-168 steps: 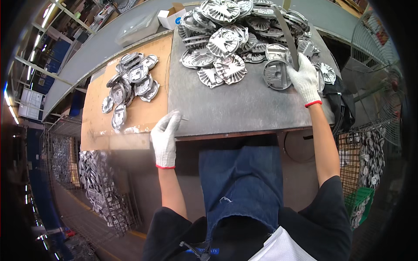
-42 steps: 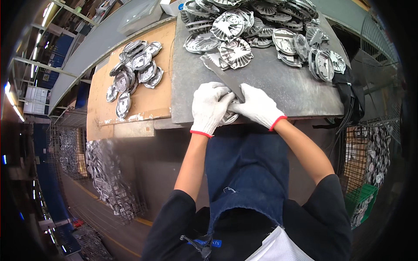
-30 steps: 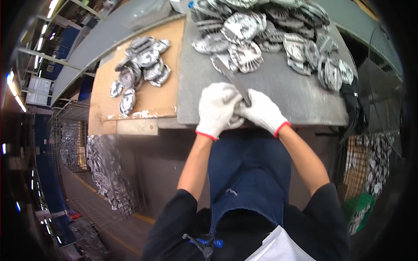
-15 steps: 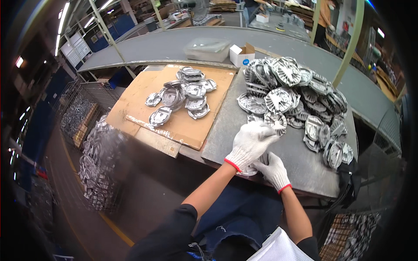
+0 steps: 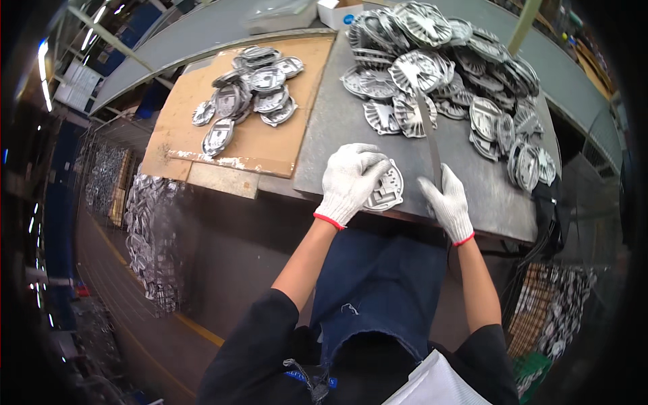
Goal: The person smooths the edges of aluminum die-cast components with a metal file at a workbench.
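Head view: our left hand (image 5: 352,179) pinches a disc (image 5: 387,190) over the bench (image 5: 491,204) edge; our right hand (image 5: 448,204) grips a file (image 5: 430,135).

Wide fisheye, head-worn, left of pair; looks down, near workbench (image 5: 493,199).

Bench (image 5: 486,202): large pile (image 5: 420,71) of castings at far side; single casting (image 5: 388,192) at near edge, left hand (image 5: 353,177) on its left, right hand (image 5: 447,200) to its right, holding hand tool (image 5: 428,128). Board (image 5: 273,143), left, bears small pile (image 5: 268,79). Ledge (image 5: 196,46) beyond: box (image 5: 337,15), tub (image 5: 280,19) left of it.
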Motion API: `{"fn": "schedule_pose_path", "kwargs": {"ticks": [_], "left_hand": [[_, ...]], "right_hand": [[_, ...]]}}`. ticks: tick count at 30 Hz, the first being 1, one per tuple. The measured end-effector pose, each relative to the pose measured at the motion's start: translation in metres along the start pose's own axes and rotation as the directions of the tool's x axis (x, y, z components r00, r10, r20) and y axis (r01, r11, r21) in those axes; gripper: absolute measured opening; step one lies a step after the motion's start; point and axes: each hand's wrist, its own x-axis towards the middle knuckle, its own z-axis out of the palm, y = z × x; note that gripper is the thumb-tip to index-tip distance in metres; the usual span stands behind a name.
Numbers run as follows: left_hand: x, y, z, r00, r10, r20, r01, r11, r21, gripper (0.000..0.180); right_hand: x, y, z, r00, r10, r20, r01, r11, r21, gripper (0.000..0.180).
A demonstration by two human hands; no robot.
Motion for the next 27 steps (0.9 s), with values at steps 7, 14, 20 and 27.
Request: {"fn": "schedule_pose_path", "kwargs": {"ticks": [7,14,20,27], "left_hand": [[-0.005,-0.006,0.016,1.000,-0.008,-0.002,0.008,1.000,-0.010,0.026],[-0.004,0.000,0.023,0.982,0.182,-0.045,-0.179,0.981,0.080,0.023],[0.002,-0.002,0.028,0.941,0.315,-0.127,-0.292,0.941,0.172,0.017],[-0.006,-0.004,0.033,0.927,0.354,-0.124,-0.341,0.933,0.115,0.016]], "right_hand": [[-0.006,-0.001,0.005,0.996,0.085,0.020,-0.086,0.996,0.037,0.041],[-0.003,0.012,0.005,0.999,-0.032,-0.004,0.032,0.999,-0.008,0.048],[-0.002,0.013,0.005,0.994,-0.106,-0.023,0.104,0.991,-0.084,0.051],[-0.030,-0.041,-0.012,0.997,-0.057,0.045,0.071,0.895,-0.441,0.042]]}}
